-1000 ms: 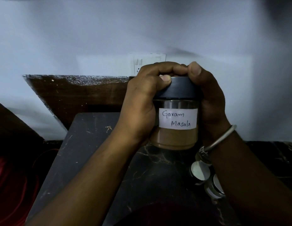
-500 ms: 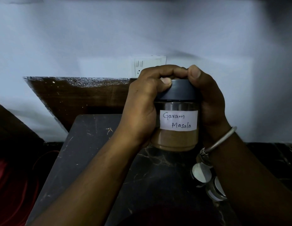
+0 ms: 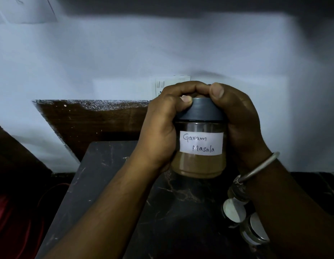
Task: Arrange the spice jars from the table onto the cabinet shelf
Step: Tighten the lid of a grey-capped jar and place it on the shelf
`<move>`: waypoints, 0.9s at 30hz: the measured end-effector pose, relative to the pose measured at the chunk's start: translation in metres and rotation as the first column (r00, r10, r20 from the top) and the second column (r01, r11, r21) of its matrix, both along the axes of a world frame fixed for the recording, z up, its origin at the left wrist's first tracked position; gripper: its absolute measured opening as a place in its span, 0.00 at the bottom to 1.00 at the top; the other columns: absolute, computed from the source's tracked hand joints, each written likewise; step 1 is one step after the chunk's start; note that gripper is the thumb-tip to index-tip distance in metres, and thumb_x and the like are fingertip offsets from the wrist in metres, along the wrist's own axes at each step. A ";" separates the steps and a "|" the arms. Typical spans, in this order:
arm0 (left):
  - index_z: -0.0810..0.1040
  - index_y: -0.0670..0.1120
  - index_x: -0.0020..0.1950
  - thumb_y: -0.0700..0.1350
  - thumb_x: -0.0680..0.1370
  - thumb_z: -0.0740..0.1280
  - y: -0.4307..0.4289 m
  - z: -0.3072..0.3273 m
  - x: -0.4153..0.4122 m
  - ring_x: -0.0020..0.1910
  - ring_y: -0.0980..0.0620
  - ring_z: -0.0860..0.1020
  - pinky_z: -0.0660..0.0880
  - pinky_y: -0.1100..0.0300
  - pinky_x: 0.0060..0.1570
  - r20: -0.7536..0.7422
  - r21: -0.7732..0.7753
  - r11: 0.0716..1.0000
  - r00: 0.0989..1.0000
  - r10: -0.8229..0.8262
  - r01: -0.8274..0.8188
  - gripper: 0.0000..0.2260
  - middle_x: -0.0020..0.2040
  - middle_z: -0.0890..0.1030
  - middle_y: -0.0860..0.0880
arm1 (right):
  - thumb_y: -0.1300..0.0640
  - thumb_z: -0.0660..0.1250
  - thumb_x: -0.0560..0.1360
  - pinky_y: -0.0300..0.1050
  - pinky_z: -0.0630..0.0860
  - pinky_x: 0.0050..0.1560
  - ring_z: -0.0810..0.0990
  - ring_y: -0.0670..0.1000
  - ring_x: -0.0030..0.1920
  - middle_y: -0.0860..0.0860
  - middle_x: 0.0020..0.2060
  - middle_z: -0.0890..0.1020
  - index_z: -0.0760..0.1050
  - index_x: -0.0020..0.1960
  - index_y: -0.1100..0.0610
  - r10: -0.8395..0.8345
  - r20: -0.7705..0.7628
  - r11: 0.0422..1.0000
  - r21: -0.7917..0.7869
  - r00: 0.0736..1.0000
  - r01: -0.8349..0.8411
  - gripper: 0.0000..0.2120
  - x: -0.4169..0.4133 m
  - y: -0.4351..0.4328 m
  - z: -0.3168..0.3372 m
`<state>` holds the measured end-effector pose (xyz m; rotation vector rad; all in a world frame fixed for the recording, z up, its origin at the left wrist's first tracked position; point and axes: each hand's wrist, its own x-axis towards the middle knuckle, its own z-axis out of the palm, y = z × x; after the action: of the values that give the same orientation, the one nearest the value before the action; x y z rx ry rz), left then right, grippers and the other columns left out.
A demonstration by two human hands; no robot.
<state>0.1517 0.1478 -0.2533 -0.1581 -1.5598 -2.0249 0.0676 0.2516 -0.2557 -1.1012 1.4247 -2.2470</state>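
A clear jar (image 3: 198, 163) of brown powder with a dark lid and a white label reading "Garam Masala" is held up in the middle of the view, above the dark marble table (image 3: 110, 184). My left hand (image 3: 160, 131) wraps its left side with fingers curled over the lid. My right hand (image 3: 239, 128) grips its right side, thumb on the lid's top. More spice jars (image 3: 235, 212) with silvery lids stand on the table at the lower right, partly hidden by my right forearm. No cabinet shelf is in view.
A dark wooden board (image 3: 91, 122) leans against the pale wall behind the table. A white switch plate (image 3: 162, 86) sits on the wall just behind my hands. Red fabric (image 3: 11, 230) shows at the lower left, beside the table's edge.
The jar and both hands have sunk slightly in the view while keeping the same grip. Nothing else has moved.
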 end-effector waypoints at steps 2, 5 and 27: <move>0.86 0.50 0.45 0.48 0.68 0.62 -0.006 0.009 -0.004 0.52 0.41 0.81 0.76 0.44 0.51 -0.007 -0.026 0.999 1.000 0.023 -0.023 0.14 0.51 0.84 0.43 | 0.49 0.66 0.75 0.63 0.77 0.48 0.77 0.76 0.49 0.77 0.49 0.77 0.75 0.54 0.78 -0.099 -0.118 0.992 0.067 0.988 0.108 0.29 -0.005 0.001 0.011; 0.82 0.44 0.51 0.47 0.70 0.62 -0.019 0.031 -0.017 0.58 0.37 0.80 0.77 0.40 0.56 -0.013 -0.167 0.976 0.990 0.137 -0.137 0.15 0.57 0.80 0.35 | 0.46 0.65 0.75 0.48 0.79 0.49 0.81 0.64 0.49 0.66 0.48 0.82 0.80 0.53 0.68 -0.150 -0.360 0.961 0.166 0.921 0.221 0.23 -0.012 0.004 0.039; 0.82 0.50 0.58 0.51 0.81 0.58 -0.187 0.210 -0.213 0.60 0.44 0.79 0.76 0.48 0.59 -0.123 -0.960 0.084 0.668 0.734 -0.268 0.15 0.60 0.83 0.47 | 0.46 0.72 0.75 0.46 0.75 0.51 0.82 0.56 0.54 0.55 0.52 0.86 0.83 0.55 0.58 -0.264 -0.809 0.552 0.319 0.525 0.770 0.17 -0.231 -0.122 0.267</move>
<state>-0.0616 -0.0394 -0.0435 0.4001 -2.4427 -0.2904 -0.1633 0.1300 0.0109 -1.3785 2.9891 -1.2732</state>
